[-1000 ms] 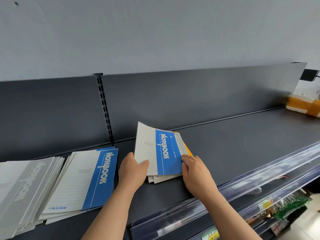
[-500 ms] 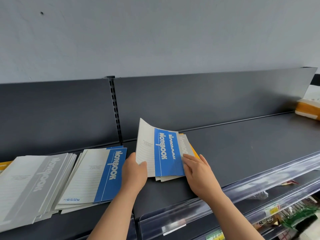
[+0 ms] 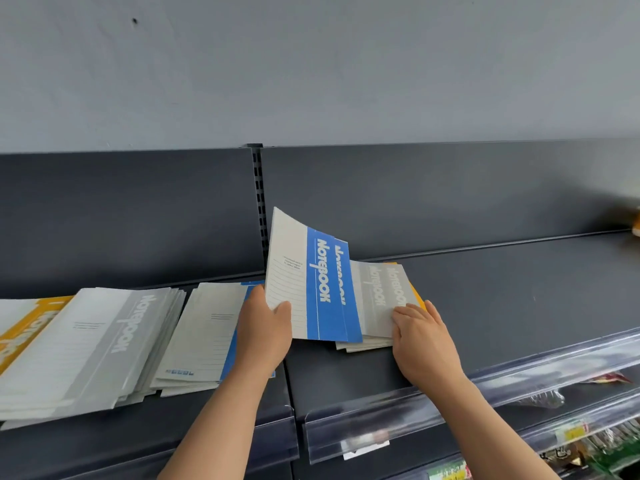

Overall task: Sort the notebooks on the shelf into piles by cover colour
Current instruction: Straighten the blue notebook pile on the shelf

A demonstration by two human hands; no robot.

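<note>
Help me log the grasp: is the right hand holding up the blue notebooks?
No, the left hand grips the raised blue notebooks; the right hand rests on the grey notebook.

Two blue-banded notebooks [image 3: 322,289] at the centre show pale grey ruled covers with a bright blue stripe bearing white "Notebook" lettering; the stack [image 3: 377,299] beneath them is topped by a mid-grey stripe with white lettering, a yellow-orange edge showing under it. To the left lie a blue pile [image 3: 207,337], a grey pile [image 3: 86,351] and a yellow pile [image 3: 20,327], each with the same pale ruled panel. The shelf [image 3: 502,306] is dark charcoal grey, the wall [image 3: 311,64] pale bluish grey.
</note>
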